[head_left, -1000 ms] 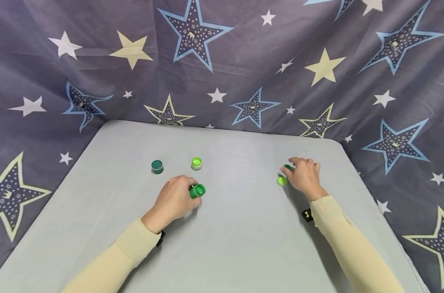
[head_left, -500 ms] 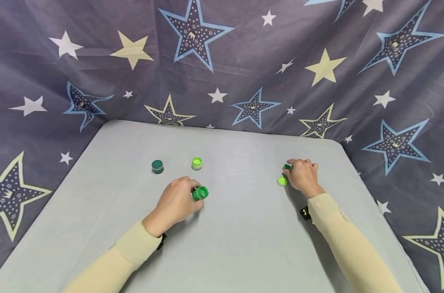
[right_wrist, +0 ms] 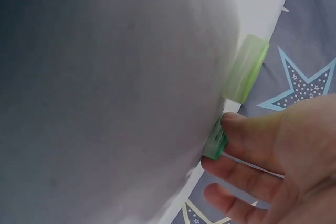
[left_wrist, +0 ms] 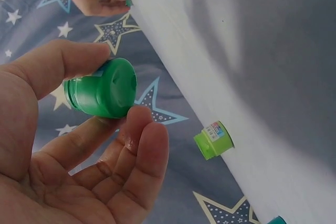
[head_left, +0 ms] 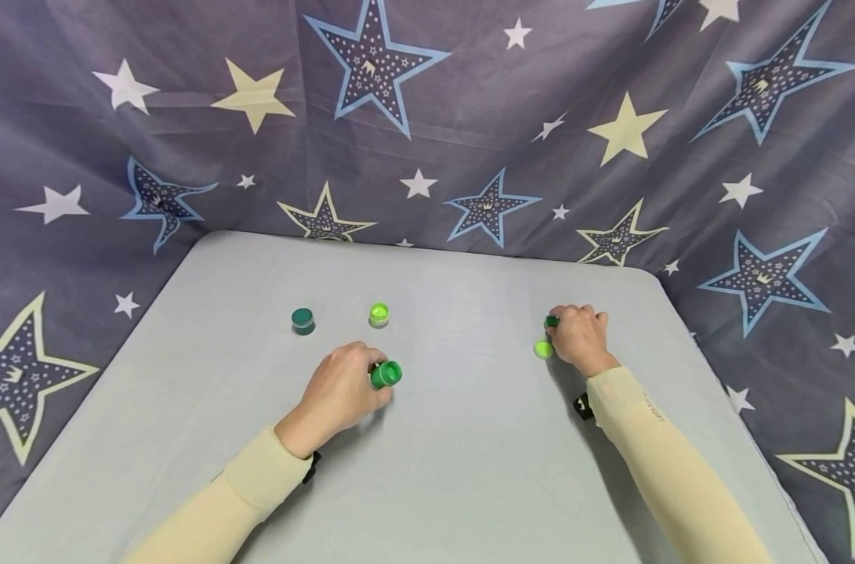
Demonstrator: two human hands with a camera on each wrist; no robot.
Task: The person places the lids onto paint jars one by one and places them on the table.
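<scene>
My left hand (head_left: 338,388) holds a small green paint jar (head_left: 386,374) between thumb and fingers. The jar is uncapped and tilted, its mouth facing right and up in the head view. In the left wrist view its rounded base (left_wrist: 122,87) faces the fingertips. On the right side of the table, my right hand (head_left: 581,337) pinches a green lid (head_left: 551,321) between thumb and fingers. Seen from the right wrist, this lid (right_wrist: 214,142) stands on edge at or just above the tabletop. A lime-green lid (head_left: 543,349) lies right beside that hand.
An uncapped lime-green paint jar (head_left: 378,316) stands upright beyond my left hand. Left of it is a dark teal jar (head_left: 303,321), seemingly capped. Pale cloth covers the table (head_left: 455,470). A star-patterned curtain (head_left: 455,141) hangs along its back and sides.
My left hand has shifted slightly right with the green jar. The right hand has drawn slightly left, and the green lid shows more clearly between its fingers. The other jars stay put.
</scene>
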